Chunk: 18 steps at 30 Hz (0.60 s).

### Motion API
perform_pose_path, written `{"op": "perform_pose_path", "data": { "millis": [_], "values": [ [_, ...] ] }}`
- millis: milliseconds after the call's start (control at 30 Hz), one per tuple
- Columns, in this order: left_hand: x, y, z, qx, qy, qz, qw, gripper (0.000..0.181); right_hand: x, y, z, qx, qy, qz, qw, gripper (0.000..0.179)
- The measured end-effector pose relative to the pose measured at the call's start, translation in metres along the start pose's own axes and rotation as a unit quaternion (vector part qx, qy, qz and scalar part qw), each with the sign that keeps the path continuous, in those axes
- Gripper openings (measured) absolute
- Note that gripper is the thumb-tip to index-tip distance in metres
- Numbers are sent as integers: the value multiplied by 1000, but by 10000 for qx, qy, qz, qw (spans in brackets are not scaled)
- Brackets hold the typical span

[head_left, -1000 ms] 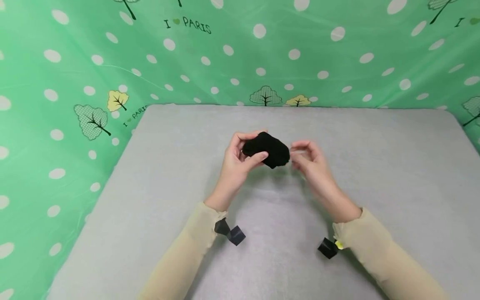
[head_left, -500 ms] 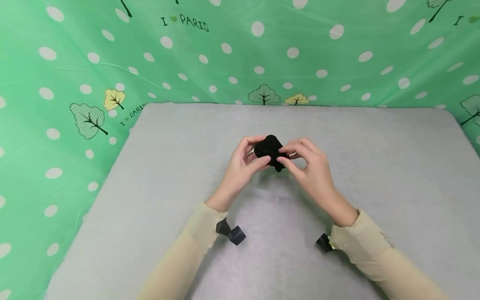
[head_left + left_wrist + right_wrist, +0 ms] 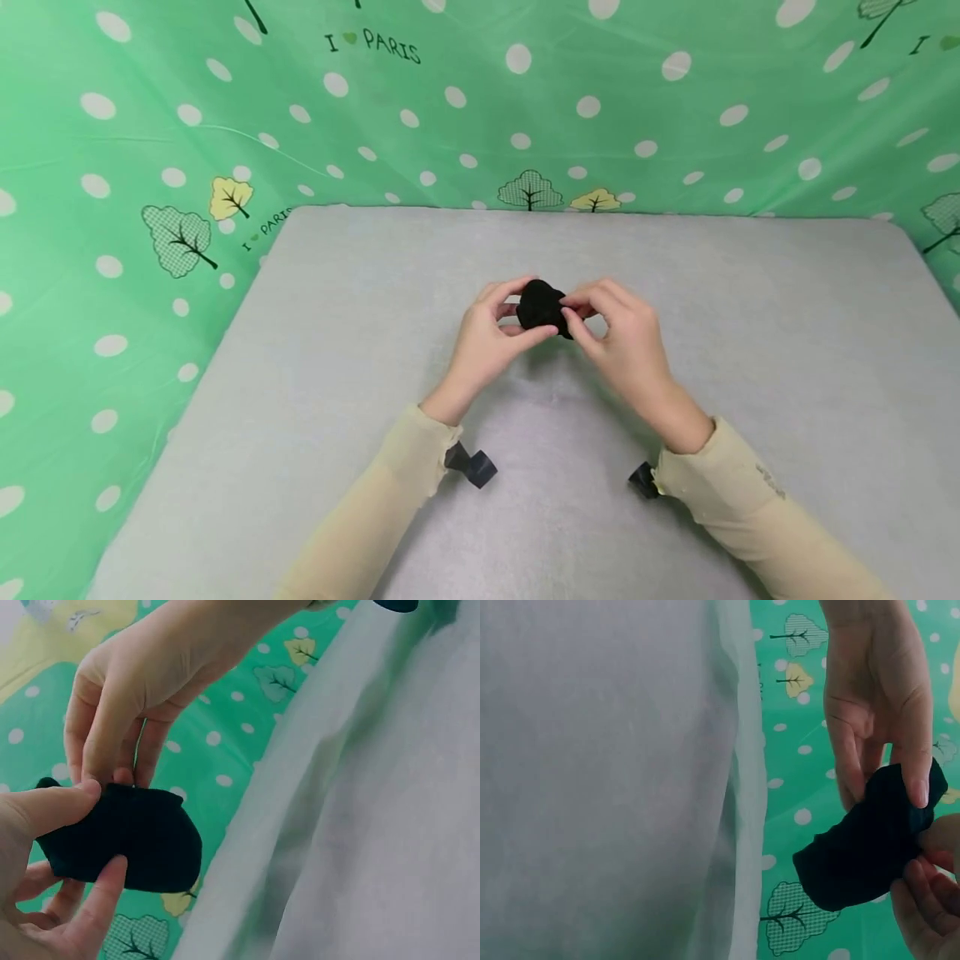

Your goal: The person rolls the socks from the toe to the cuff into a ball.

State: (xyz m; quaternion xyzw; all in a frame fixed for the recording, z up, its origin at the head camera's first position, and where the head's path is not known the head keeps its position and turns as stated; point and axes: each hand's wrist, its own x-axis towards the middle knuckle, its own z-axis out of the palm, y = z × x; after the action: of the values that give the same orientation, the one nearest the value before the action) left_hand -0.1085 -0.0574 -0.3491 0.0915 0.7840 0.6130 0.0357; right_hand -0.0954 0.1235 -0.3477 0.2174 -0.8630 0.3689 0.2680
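A small bundle of black sock-like cloth (image 3: 538,305) is held above the middle of the table between both hands. My left hand (image 3: 483,337) grips its left side, thumb in front and fingers behind. At its right edge my right hand (image 3: 628,346) pinches the fabric between thumb and fingertips. Seen from the left wrist, the folded cloth (image 3: 154,840) has a rounded end and a small corner sticking up. In the right wrist view the cloth (image 3: 855,847) hangs creased between the two hands. The fingers partly hide it, so its exact kind cannot be told.
A grey-covered table (image 3: 337,358) spreads below the hands. Behind it and along the left hangs a green curtain (image 3: 420,125) with white dots and printed trees. Small black devices (image 3: 480,468) are strapped at both wrists, over beige sleeves (image 3: 375,500).
The right hand has come in from beside the cloth and now pinches its right edge. The cloth looks smaller and more gathered, and the left hand has shifted slightly right.
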Motion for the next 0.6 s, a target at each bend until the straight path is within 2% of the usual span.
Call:
{"op": "perform_pose_path", "data": {
  "millis": [167, 267, 333, 400, 500, 600],
  "values": [
    [4, 0, 0, 535, 218, 282, 9979, 48, -1, 2, 4, 184, -39, -491, 9986, 6],
    [9, 0, -2, 822, 434, 371, 9950, 36, -2, 1, 8, 539, -235, -884, 9943, 4],
    [11, 0, -2, 931, 489, 376, 9937, 32, -3, 0, 10, 720, -383, -927, 9923, 5],
    [12, 1, -2, 942, 399, 378, 9940, 35, -3, 1, 10, 832, -391, -720, 9932, 4],
    [11, 1, -4, 906, 101, 465, 9947, 45, -3, 4, 8, 999, -259, 38, 9946, 5],
    [10, 0, -8, 914, -143, 564, 9941, 54, -2, 7, 5, 1558, -110, 792, 9845, 5]
  ]
}}
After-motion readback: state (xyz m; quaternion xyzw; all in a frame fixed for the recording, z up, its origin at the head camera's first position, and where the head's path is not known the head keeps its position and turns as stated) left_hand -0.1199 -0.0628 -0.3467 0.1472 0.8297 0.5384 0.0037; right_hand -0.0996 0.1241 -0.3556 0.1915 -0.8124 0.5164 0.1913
